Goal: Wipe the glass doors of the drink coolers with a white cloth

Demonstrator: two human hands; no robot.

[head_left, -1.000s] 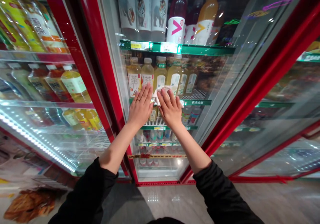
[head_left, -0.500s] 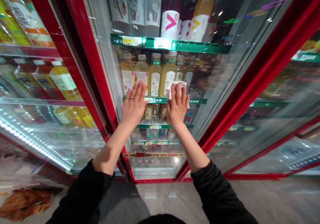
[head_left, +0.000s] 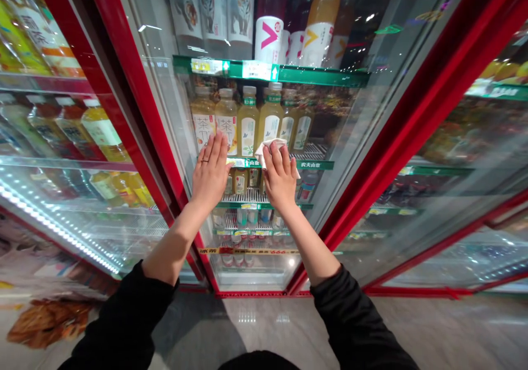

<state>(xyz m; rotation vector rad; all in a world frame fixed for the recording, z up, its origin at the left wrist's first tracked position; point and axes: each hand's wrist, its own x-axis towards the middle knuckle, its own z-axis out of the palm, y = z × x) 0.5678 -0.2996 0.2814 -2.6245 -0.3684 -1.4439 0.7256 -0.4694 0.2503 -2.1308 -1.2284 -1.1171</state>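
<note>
A cloth (head_left: 260,151) was pressed to the glass (head_left: 350,118) by the flattened right hand (head_left: 281,177). The left hand (head_left: 209,173) was laid flat.

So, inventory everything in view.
Glass door: one, clear, red frame, centre
Cloth: one, white, on it
Tiger bottles: three, white labels, top row
V-label bottles: several, purple and orange, beside them
Tea bottles: about six, yellowish, row below
Lower bottles: uncountable, mixed, lower rows
Shelf edges: several, green, inside
Printed strip: one, yellow, low
Left bottles: many, mixed, far left
Right goods: uncountable, partly yellow, far right
Light strip: one, white, lower left
Bundle (unclear): one, brown, bottom left
Floor: one, grey, bottom
Sleeves: two, black, bottom
Left grip: one, bare, at glass
Right grip: one, bare, over cloth
</note>
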